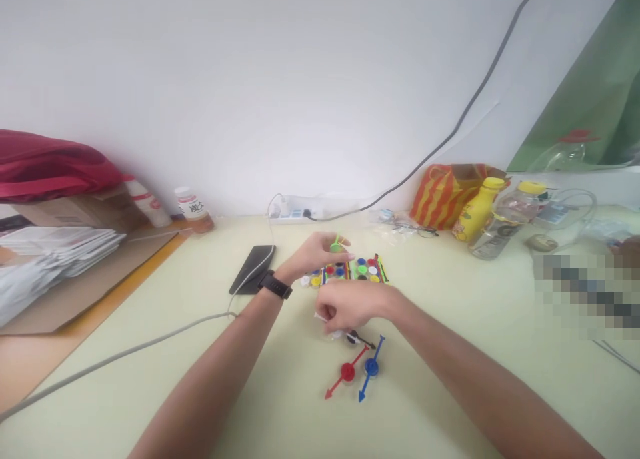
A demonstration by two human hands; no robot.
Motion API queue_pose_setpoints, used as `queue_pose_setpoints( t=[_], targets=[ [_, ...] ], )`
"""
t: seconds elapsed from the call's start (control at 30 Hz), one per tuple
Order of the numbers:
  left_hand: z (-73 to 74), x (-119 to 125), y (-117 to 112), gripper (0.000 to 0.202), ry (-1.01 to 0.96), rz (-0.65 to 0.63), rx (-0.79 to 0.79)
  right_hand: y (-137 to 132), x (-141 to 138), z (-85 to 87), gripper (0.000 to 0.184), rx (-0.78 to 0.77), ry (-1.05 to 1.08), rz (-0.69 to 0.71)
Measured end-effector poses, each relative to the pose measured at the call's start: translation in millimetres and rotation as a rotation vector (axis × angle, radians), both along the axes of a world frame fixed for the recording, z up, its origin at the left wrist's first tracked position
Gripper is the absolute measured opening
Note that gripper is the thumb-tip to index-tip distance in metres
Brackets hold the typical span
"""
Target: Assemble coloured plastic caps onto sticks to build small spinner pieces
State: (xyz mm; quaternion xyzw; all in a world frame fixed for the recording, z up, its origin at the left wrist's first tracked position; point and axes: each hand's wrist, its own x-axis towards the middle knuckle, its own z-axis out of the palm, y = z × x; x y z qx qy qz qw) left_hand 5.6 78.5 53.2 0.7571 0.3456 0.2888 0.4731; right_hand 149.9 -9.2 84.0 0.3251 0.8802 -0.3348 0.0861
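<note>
My left hand (320, 254), with a black watch on its wrist, pinches a small green spinner piece (337, 246) above a colourful striped board (350, 270) studded with round coloured caps. My right hand (350, 306) is curled shut just in front of the board, over a clear plastic wrapper and a black arrow piece (356, 339); what its fingers hold is hidden. A red arrow spinner (347, 372) and a blue arrow spinner (371, 367) lie side by side on the pale yellow table (280, 392), nearer to me.
A black phone (253, 269) lies left of the board with a white cable running off to the left. A power strip (295, 212) sits at the wall. Bottles (475, 209), a striped bag and jars stand at right; boxes, papers and a red bag at left.
</note>
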Motion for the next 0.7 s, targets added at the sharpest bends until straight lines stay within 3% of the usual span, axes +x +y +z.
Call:
queue_pose_setpoints(
  t=[0.23, 0.37, 0.43, 0.53, 0.63, 0.7],
  targets=[
    [1.5, -4, 2, 0.038, 0.047, -0.014, 0.065, 14, 34, 22.0, 0.012, -0.306, 0.393, -0.199],
    [2.9, -4, 1, 0.026, 0.069, -0.021, 0.117, 14, 56, 43.1, 0.02, -0.33, 0.569, -0.26],
    [3.5, -3, -1, 0.023, 0.084, -0.029, 0.123, 13, 68, 55.0, 0.029, -0.251, 0.67, -0.343],
    [3.9, 1, -5, 0.033, 0.114, -0.062, 0.077, 15, 85, 67.7, 0.039, -0.001, 0.976, -0.563],
    [4.2, 5, -9, 0.046, 0.137, -0.099, 0.033, 20, 94, 70.5, 0.039, 0.262, 1.255, -0.761],
    [5.3, 8, -12, 0.046, 0.144, -0.104, 0.048, 24, 94, 68.2, 0.038, 0.369, 1.309, -0.832]
  ],
)
